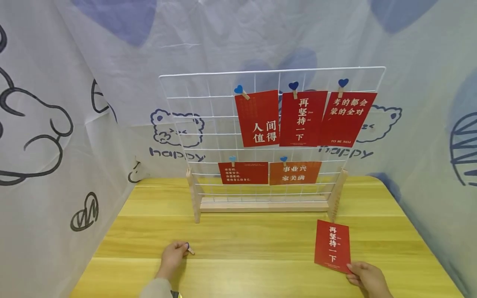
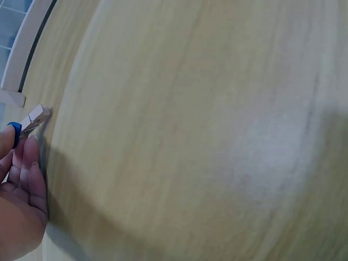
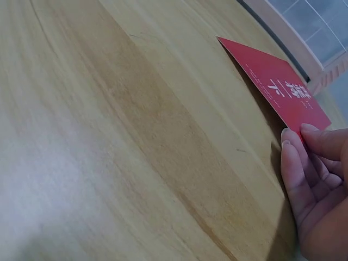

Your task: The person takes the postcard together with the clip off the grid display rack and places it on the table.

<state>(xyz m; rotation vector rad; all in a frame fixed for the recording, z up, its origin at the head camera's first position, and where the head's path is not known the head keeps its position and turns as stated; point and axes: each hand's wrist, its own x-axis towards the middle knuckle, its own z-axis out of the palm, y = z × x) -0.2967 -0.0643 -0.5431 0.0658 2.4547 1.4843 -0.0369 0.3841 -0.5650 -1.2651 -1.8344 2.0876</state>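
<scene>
My left hand pinches a small wooden clothespin with a dark blue top, low over the table at the front left. In the left wrist view the clothespin points away from the fingertips, its blue end under the thumb. On the right, my right hand grips a red card with white characters by its lower right corner, between thumb and fingers. The right wrist view shows this card tilted above the wood. Behind both hands stands a white wire grid rack on wooden feet.
Three red cards, among them a middle one, hang from the grid's upper part by blue heart clothespins. Lower down hang a dark red card and an orange-red card. A printed cloth surrounds the yellow wooden table.
</scene>
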